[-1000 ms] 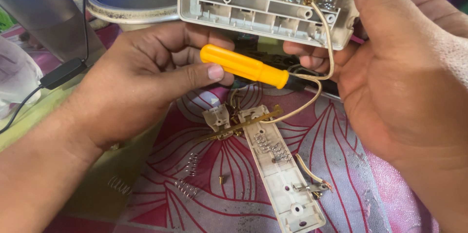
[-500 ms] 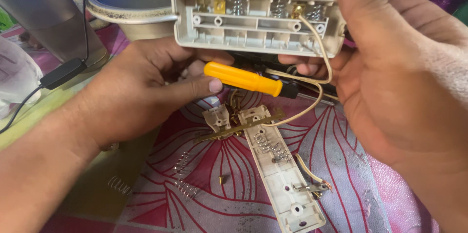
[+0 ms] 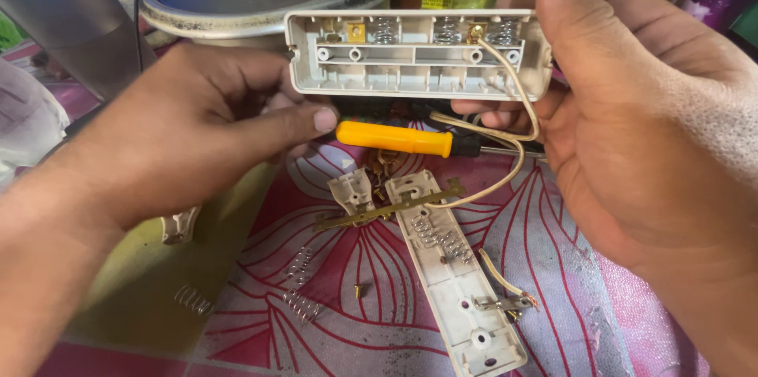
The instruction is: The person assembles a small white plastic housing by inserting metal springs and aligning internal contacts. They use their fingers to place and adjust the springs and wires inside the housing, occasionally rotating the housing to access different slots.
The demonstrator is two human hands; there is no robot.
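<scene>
Lying flat from side to side, a grey case point(image 3: 417, 55), open side showing springs, up above the cloth point(image 3: 553, 266). Being pinched at its right end by the right hand point(image 3: 632, 132), thumb on top, fingers under. Running from it, a thin wire point(image 3: 517, 108) down to a white strip point(image 3: 454, 274). Sitting just below the case, a yellow screwdriver point(image 3: 395, 138), also lying sideways. Touching its handle end, the left hand point(image 3: 189, 132), thumb out, fingers curled at the case's left end, nearer the tool. Lying loose on the cloth, small springs point(image 3: 300, 282).
</scene>
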